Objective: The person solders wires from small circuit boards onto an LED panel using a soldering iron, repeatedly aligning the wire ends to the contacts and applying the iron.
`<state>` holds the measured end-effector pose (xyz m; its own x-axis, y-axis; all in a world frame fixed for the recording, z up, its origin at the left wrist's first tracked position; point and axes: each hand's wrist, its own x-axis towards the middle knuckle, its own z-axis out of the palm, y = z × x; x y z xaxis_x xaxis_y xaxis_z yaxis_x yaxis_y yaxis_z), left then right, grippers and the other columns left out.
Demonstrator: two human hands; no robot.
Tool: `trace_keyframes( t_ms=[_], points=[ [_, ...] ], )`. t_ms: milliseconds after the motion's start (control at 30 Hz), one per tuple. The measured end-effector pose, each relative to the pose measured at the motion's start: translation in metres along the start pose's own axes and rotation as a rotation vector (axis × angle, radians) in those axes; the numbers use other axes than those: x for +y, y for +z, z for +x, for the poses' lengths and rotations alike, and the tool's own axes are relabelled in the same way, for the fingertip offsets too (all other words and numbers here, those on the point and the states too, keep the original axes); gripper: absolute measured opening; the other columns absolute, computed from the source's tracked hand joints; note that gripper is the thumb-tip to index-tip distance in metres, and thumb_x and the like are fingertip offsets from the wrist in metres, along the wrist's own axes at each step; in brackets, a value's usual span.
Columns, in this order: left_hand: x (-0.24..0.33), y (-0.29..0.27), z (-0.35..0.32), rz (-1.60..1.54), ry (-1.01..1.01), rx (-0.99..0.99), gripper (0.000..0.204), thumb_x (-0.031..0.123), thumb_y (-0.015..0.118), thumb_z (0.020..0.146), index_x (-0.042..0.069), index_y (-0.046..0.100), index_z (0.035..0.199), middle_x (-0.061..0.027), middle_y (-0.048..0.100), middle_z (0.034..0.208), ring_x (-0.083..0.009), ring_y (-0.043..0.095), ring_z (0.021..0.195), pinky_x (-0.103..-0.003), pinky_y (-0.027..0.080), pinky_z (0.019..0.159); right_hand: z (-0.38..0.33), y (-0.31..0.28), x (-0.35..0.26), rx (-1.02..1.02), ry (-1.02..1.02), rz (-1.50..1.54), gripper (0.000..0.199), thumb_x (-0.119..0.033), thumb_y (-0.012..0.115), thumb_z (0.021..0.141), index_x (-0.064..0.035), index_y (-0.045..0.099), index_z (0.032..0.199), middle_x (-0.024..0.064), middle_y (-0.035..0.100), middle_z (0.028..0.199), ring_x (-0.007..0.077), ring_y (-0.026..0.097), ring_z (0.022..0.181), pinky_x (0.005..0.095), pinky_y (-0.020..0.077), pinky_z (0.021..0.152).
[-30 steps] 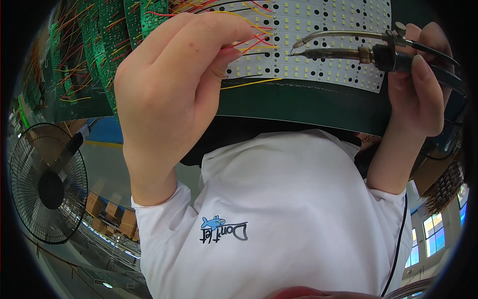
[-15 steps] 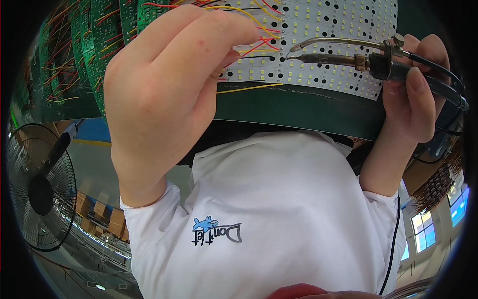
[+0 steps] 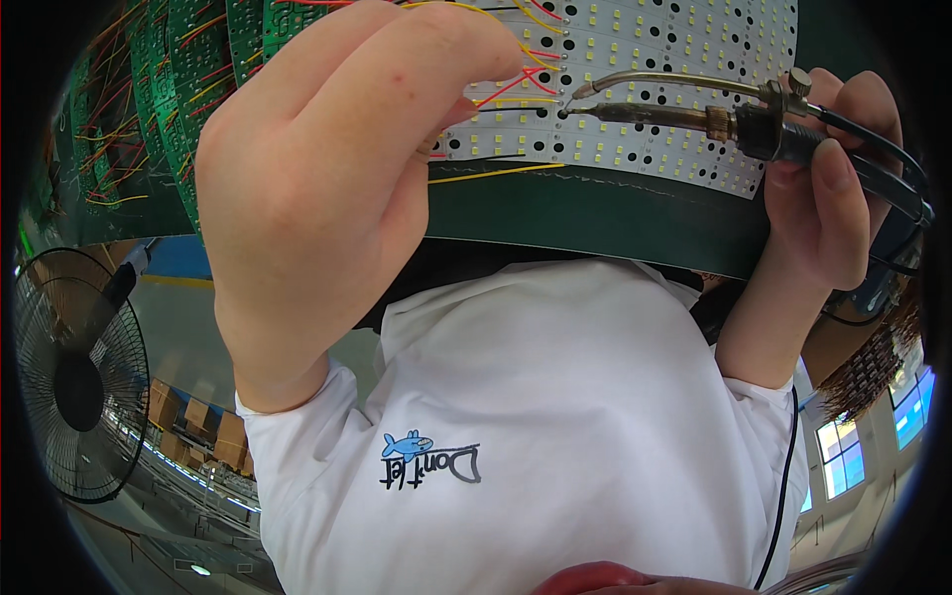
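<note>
White circuit boards (image 3: 684, 129) dotted with small yellow LEDs lie in front of me. My right hand (image 3: 828, 178) grips a soldering iron (image 3: 659, 117) with a thin metal feed tube (image 3: 674, 81) clamped along its top. The iron's tip rests at a solder point beside the end of a black wire (image 3: 511, 110), with the tube's end just above. From the left, my left hand (image 3: 327, 169) reaches over the boards, thumb and forefinger closed around thin wire. Which strand it pinches is partly hidden by the fingers. Red wires (image 3: 535, 74) and yellow wires cross beside the fingertips.
Green circuit boards (image 3: 164, 109) with loose red and yellow wires overlap at the left. A dark green work surface (image 3: 595, 213) runs along the near side. The iron's black cable (image 3: 897, 193) trails off right. A standing fan (image 3: 79, 387) is at lower left, cardboard boxes (image 3: 198, 416) beyond.
The iron's tip and feed tube have shifted slightly left, onto the solder point by the black wire. My left hand has moved a little left and up.
</note>
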<state>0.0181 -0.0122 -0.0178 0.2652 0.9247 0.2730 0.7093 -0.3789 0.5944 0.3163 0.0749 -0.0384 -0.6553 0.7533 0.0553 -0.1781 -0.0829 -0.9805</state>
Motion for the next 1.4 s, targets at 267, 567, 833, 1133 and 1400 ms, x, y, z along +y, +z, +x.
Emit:
trace_keyframes(
  t_ms=[267, 567, 833, 1133, 1400],
  points=[
    [0.017, -0.012, 0.006, 0.153, -0.094, -0.174, 0.022, -0.015, 0.068, 0.078, -0.001, 0.069, 0.096, -0.0094, 0.071, 0.087, -0.0184, 0.065, 0.073, -0.025, 0.052, 0.066, -0.001, 0.0, -0.001, -0.009, 0.009, -0.034, 0.014, -0.009, 0.056, 0.094, -0.0038, 0.043, 0.098, 0.01, 0.052, 0.088, 0.01, 0.05, 0.077, 0.018, 0.0408, 0.064],
    [0.001, -0.005, -0.006, 0.018, -0.016, -0.033, 0.024, -0.016, 0.067, 0.078, -0.002, 0.07, 0.097, -0.01, 0.071, 0.089, -0.0171, 0.066, 0.074, -0.024, 0.052, 0.065, 0.0, 0.0, 0.0, -0.016, 0.009, -0.062, 0.015, -0.009, 0.055, 0.094, -0.0033, 0.042, 0.097, 0.0102, 0.051, 0.088, 0.0091, 0.05, 0.077, 0.0163, 0.0405, 0.064],
    [-0.001, -0.006, -0.003, 0.033, -0.005, -0.021, 0.022, -0.014, 0.069, 0.079, -0.001, 0.07, 0.098, -0.0087, 0.072, 0.09, -0.0145, 0.065, 0.072, -0.023, 0.052, 0.064, 0.0, -0.004, 0.001, -0.007, 0.031, -0.02, 0.014, -0.009, 0.054, 0.094, -0.0022, 0.043, 0.099, 0.0118, 0.051, 0.091, 0.0109, 0.049, 0.077, 0.0179, 0.0402, 0.064],
    [0.011, -0.011, -0.005, 0.029, -0.139, -0.027, 0.009, -0.002, 0.071, 0.088, 0.0, 0.069, 0.097, -0.0057, 0.069, 0.087, -0.011, 0.061, 0.07, -0.02, 0.049, 0.062, 0.001, 0.0, 0.001, 0.006, -0.038, 0.017, 0.015, -0.009, 0.048, 0.092, 0.0013, 0.045, 0.103, 0.0153, 0.052, 0.091, 0.016, 0.049, 0.082, 0.0232, 0.0387, 0.067],
    [0.005, -0.011, -0.011, -0.064, -0.129, 0.142, 0.005, 0.0, 0.07, 0.09, -0.001, 0.066, 0.091, -0.0066, 0.066, 0.082, -0.0111, 0.06, 0.071, -0.021, 0.049, 0.065, -0.009, -0.015, -0.003, 0.046, 0.078, 0.139, 0.018, -0.009, 0.047, 0.092, 0.0054, 0.045, 0.103, 0.0164, 0.053, 0.093, 0.0148, 0.049, 0.083, 0.0229, 0.0388, 0.067]
  ],
)
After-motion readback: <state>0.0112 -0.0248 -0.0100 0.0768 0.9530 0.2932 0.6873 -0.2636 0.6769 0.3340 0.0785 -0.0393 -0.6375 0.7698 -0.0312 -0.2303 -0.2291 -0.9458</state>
